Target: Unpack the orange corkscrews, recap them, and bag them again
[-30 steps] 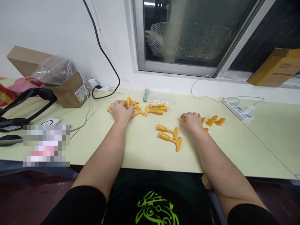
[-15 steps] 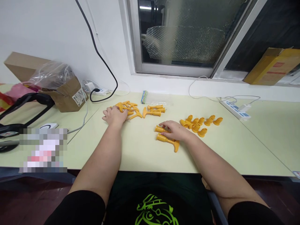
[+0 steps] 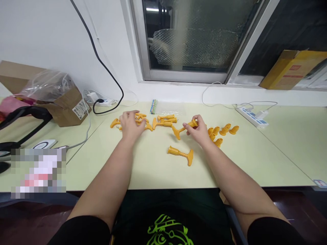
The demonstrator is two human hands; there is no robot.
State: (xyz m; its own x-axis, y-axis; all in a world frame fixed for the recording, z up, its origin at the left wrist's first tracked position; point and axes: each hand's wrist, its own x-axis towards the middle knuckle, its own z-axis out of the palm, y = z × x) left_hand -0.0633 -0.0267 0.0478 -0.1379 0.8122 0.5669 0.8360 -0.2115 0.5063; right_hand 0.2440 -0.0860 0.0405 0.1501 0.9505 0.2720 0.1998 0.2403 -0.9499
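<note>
A: Where is the held unit?
B: In the right hand (image 3: 199, 130): a yellow T-handled unit (image 3: 182, 129), crossbar left, sleeve gripped at right.
A: And the matching single unit (image 3: 182, 154)?
B: On its side, nearer, sleeve left, crossbar right.
A: The other assembled units (image 3: 167, 124)?
B: Clustered farther back, centre-left, lying flat.
A: Loose T-handles (image 3: 115, 123)?
B: Heaped at left, partly hidden by the left hand (image 3: 130, 127), its thumb and forefinger apart.
A: Loose sleeves (image 3: 224, 129)?
B: Grouped at right, flared at one end.
</note>
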